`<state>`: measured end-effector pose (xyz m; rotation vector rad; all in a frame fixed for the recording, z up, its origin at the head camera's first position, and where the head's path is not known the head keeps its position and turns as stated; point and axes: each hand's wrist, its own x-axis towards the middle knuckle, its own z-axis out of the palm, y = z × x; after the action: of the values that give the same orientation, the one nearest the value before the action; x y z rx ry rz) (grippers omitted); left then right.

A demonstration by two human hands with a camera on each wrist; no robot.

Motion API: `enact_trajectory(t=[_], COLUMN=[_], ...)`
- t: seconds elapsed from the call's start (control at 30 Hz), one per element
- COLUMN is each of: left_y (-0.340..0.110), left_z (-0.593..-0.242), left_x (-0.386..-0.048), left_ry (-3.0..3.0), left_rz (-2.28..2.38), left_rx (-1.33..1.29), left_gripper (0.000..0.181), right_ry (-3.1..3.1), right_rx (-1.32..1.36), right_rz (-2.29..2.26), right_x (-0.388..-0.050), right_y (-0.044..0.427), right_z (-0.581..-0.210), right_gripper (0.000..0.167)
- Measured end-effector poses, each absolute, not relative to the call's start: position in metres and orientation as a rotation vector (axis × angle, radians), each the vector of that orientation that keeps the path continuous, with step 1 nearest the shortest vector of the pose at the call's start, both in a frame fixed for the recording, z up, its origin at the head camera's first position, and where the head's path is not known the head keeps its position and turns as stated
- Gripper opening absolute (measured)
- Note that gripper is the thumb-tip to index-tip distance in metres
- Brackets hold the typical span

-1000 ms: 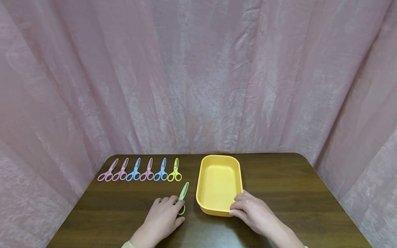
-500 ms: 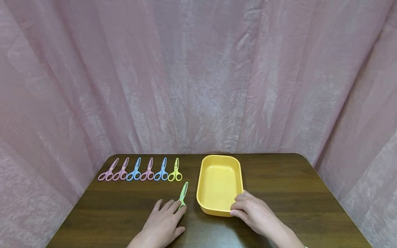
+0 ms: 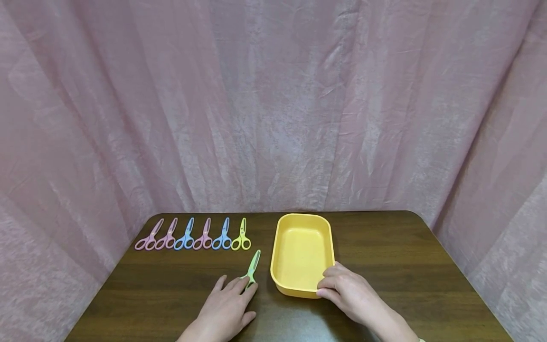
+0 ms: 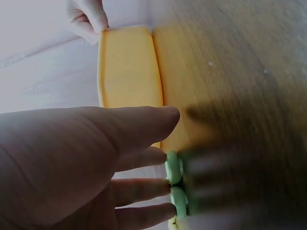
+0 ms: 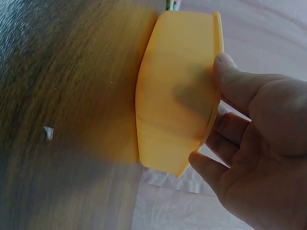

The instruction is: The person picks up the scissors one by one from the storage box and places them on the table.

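Note:
Green scissors (image 3: 254, 267) lie on the table left of a yellow tray (image 3: 274, 266), blades pointing away. The fingertips of my left hand (image 3: 224, 306) touch their handles and partly cover them; in the left wrist view the fingers are straight against the green finger loops (image 4: 178, 201), with the thumb held apart. My right hand (image 3: 352, 292) pinches the tray's near right corner, thumb on the outer side and fingers over the rim, as the right wrist view also shows (image 5: 268, 115). No scissors show inside the tray.
A row of scissors stretches along the table's back left: pink ones (image 3: 150, 241), blue ones (image 3: 222, 240) and a yellow-green pair (image 3: 241, 240) at the right end. Pink curtains (image 3: 273, 104) hang behind and beside the brown table (image 3: 397, 256).
My left fingers have spread and straightened over the green scissors' handles, with the hand drawn slightly nearer. The scissors have barely shifted. My right hand and the tray stay put.

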<state>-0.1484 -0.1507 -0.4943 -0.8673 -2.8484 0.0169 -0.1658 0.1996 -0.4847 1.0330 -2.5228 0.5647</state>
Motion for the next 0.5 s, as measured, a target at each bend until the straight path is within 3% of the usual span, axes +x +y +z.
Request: enact_trajectory(t=[0.5], left_y=[-0.142], left_z=[-0.504], left_x=[-0.167], left_ry=[-2.77], left_rz=[0.006], left_rx=[-0.821], left_gripper=[0.055], right_ry=[-2.535], right_rx=[1.032], right_rz=[0.575], right_x=[-0.166], right_y=[0.199], right_z=[-0.485], right_gripper=[0.013])
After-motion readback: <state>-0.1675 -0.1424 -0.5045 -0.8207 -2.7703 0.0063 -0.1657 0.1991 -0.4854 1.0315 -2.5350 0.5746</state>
